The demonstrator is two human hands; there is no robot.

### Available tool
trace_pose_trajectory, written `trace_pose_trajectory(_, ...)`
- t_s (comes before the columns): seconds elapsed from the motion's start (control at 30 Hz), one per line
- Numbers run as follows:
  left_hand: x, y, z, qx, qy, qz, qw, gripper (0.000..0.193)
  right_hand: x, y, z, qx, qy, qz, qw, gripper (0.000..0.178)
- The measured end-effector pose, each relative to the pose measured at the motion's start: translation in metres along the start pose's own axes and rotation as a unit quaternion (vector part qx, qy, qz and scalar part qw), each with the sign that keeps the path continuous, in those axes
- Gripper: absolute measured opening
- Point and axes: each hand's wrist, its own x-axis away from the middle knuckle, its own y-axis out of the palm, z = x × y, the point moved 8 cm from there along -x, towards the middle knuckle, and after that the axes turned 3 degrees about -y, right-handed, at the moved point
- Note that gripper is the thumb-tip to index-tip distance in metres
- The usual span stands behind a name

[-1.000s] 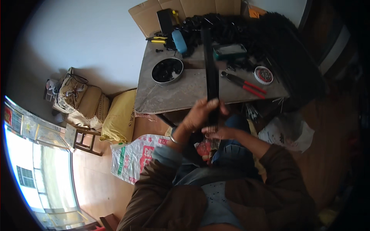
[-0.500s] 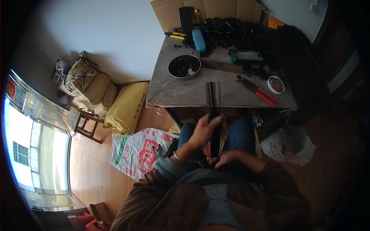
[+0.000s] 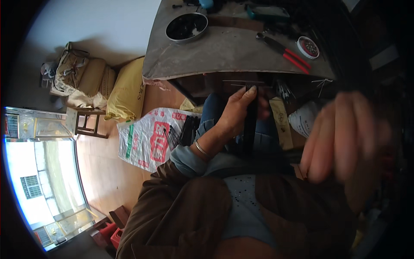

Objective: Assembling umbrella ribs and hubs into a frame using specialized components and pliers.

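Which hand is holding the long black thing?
The left hand, with the bracelet at its wrist, holds the long black thing. The right hand is away from it, off to the right and blurred.

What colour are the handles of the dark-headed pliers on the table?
Red; both slim handles show best in the head view.

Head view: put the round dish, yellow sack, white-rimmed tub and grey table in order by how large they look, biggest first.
1. Grey table
2. Yellow sack
3. Round dish
4. White-rimmed tub
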Motion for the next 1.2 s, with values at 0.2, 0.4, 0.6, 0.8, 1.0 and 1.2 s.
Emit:
trace_pose_trajectory(0.2, 0.018, -0.006, 0.005, 0.042, 0.037, 0.058, 0.997, 0.035, 0.130, -0.117, 0.046, 0.249, 0.116, 0.493, 0.826, 0.020)
trace_pose_trajectory(0.4, 0.017, -0.002, 0.002, -0.052, 0.057, 0.067, 0.995, 0.032, 0.117, -0.081, 0.171, 0.197, 0.334, 0.310, 0.868, 0.020)
trace_pose_trajectory(0.6, 0.027, -0.014, 0.017, -0.113, -0.041, 0.059, 0.991, 0.064, 0.110, -0.075, 0.189, 0.018, 0.190, 0.398, 0.897, 0.020)
trace_pose_trajectory(0.8, -0.005, -0.009, 0.057, 0.015, 0.002, -0.021, 1.000, 0.107, 0.091, -0.060, 0.187, -0.047, 0.177, 0.417, 0.890, 0.023)
trace_pose_trajectory(1.0, 0.001, 0.001, 0.047, -0.077, -0.052, 0.027, 0.995, 0.097, 0.093, -0.057, 0.192, -0.050, 0.192, 0.423, 0.884, 0.026)
trace_pose_trajectory(1.2, -0.004, -0.033, 0.062, -0.192, 0.035, 0.144, 0.970, 0.085, 0.095, -0.064, 0.192, -0.038, 0.189, 0.457, 0.868, 0.032)
